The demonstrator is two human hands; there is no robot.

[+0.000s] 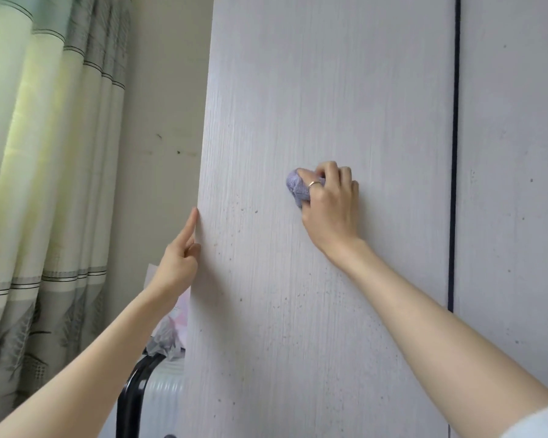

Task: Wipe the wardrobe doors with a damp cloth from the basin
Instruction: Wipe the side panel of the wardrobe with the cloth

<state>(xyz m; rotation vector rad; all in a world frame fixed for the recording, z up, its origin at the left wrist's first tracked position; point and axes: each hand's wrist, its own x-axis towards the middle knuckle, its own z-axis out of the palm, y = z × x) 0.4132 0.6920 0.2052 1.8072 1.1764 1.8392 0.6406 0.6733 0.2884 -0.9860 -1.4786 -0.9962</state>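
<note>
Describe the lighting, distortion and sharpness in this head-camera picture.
Head view: daylight glows through the curtain at left; soft, even light on the wardrobe door, no glare; a faint shadow beside the right hand gripping the purple cloth; wide-angle bend bows the door edge by the left hand; overall slightly soft.

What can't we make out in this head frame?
- Basin: nowhere in the head view, out of frame.
- Cloth: mostly covered by the right hand; dampness unreadable.
- Left hand: fingers past the door edge are hidden behind it.
- Door top and bottom: cut off by the frame edges.
- Things behind the door's left edge, above the suitcase: partly blocked, unidentifiable.
</note>
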